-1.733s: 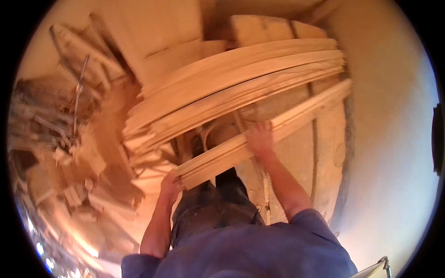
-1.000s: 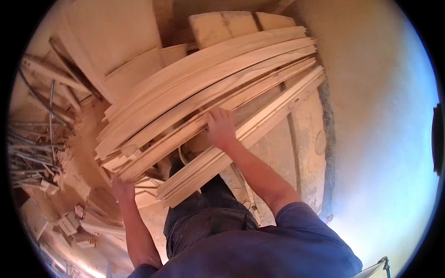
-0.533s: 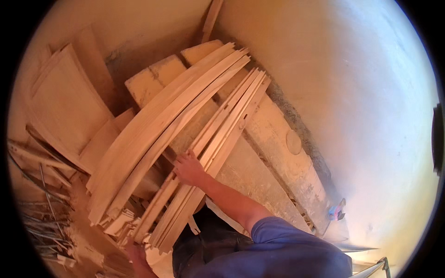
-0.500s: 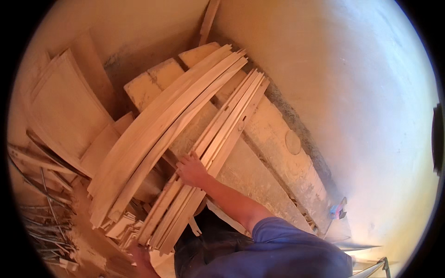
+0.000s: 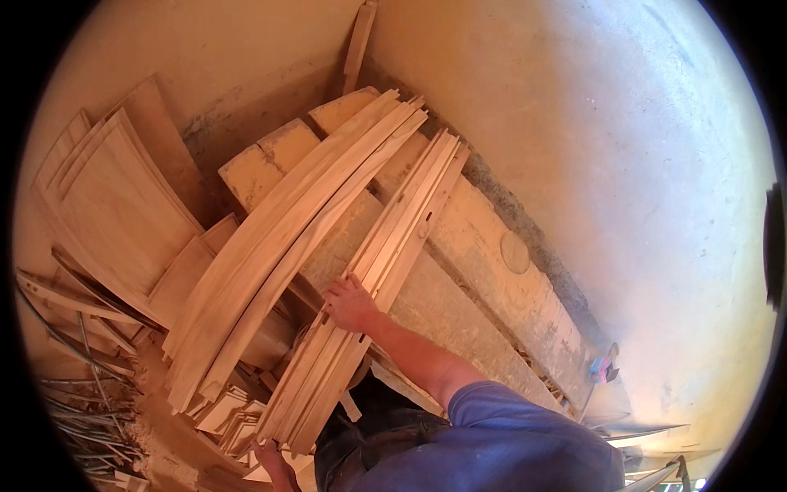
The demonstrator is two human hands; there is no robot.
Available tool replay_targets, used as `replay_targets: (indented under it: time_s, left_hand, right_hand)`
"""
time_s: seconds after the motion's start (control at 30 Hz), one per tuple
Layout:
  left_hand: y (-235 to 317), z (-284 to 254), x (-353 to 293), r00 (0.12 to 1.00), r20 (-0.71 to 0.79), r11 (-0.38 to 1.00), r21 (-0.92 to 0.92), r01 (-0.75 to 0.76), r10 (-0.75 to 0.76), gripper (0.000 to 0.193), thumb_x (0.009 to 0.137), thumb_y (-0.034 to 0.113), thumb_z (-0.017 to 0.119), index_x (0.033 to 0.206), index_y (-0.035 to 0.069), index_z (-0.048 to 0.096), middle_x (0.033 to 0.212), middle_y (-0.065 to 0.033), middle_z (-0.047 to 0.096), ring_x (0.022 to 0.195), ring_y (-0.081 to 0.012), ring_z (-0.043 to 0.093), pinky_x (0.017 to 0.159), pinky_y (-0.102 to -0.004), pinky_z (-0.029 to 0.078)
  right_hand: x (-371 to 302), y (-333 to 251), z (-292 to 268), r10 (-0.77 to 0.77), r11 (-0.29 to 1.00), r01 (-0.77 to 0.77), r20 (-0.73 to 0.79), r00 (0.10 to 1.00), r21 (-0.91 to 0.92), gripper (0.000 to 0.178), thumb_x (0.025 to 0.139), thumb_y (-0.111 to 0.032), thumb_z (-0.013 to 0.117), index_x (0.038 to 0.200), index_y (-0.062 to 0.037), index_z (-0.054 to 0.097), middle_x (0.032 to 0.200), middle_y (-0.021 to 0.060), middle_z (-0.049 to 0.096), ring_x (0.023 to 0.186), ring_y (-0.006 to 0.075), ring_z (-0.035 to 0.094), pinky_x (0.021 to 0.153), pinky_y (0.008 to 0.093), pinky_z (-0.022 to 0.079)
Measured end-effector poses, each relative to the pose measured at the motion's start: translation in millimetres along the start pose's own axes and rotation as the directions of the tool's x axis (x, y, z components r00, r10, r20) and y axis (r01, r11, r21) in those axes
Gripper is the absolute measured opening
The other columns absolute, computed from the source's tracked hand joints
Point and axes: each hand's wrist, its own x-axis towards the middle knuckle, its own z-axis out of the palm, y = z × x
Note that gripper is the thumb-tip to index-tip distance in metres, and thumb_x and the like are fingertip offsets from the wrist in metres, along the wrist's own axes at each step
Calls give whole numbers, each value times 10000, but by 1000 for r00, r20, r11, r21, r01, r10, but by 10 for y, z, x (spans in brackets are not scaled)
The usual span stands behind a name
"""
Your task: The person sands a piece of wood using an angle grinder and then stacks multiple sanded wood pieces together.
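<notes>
A bundle of long wooden strips [image 5: 402, 215], some with small slots cut in them, lies slantwise across a worn bench. My right hand [image 5: 351, 303] reaches over the bundle near its middle, fingers curled over its left edge. At the near end, my left hand [image 5: 272, 461] is closed around the strips' ends, though part of its grip is hidden. To the left of the bundle rest wide curved boards [image 5: 270, 238], stacked and apart from both hands.
The bench [image 5: 459, 307] has thick planks with gaps between them. Thin curved panels [image 5: 135, 205] lean at the left wall. Dark rods [image 5: 90, 418] and offcuts [image 5: 234, 414] lie low at left. A plastered wall [image 5: 607, 156] rises at right; a small colourful item [image 5: 604, 365] sits by it.
The strips have come closer together, the gap at the left one narrowing. My left hand has moved slightly up and right at their near end. The view has shifted a little.
</notes>
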Motion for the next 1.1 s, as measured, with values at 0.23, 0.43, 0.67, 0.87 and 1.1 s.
replay_targets:
  time_s: [0.23, 0.43, 0.67, 0.87, 1.1]
  left_hand:
    - [373, 191, -316, 978, 198, 997, -32, 72, -64, 820, 941, -12, 536, 1623, -21, 82, 1436, -246, 484, 1243, -297, 567, 988, -394, 485]
    - [417, 203, -429, 995, 37, 996, 14, 88, -88, 790, 934, 10, 552, 1617, -14, 156, 1373, -229, 522, 1126, -277, 601, 923, -365, 495]
    - [680, -386, 547, 983, -47, 969, 166, 184, -179, 617, 987, 204, 598, 1524, 19, 356, 1098, -128, 623, 1041, -249, 611, 878, -350, 470]
    - [1266, -160, 1182, 991, 122, 948, -306, 83, -48, 421, 1031, 293, 584, 1320, -8, 531, 1200, -136, 612, 1202, -309, 606, 1035, -392, 472]
    - [1010, -138, 1447, 968, 249, 996, -93, 7, 17, 317, 1053, 243, 552, 1258, 2, 560, 1128, -110, 609, 917, -221, 600, 791, -322, 515]
  right_hand:
    - [-7, 46, 51, 76, 997, -76, -59, 995, -7, 380, 974, -274, 541, 1270, -75, 672, 1399, 122, 577, 1421, 315, 402, 1234, 534, 206]
    - [78, -53, -134, 3, 995, -8, -49, 999, -97, 363, 939, -248, 562, 1237, -68, 665, 1347, 124, 601, 1392, 335, 432, 1206, 540, 251]
    - [536, -487, -192, 114, 990, -114, -1, 993, -83, 508, 889, -135, 582, 1381, -12, 554, 1493, 223, 462, 1444, 377, 366, 1231, 531, 226]
    - [1027, -775, -199, -23, 999, 22, -25, 999, -45, 502, 860, -72, 587, 1356, -7, 549, 1487, 234, 434, 1458, 397, 342, 1231, 509, 254]
    - [1135, -723, -552, -108, 992, 116, 136, 985, -57, 376, 847, -96, 634, 1217, -45, 674, 1382, 208, 524, 1387, 361, 406, 1240, 500, 235]
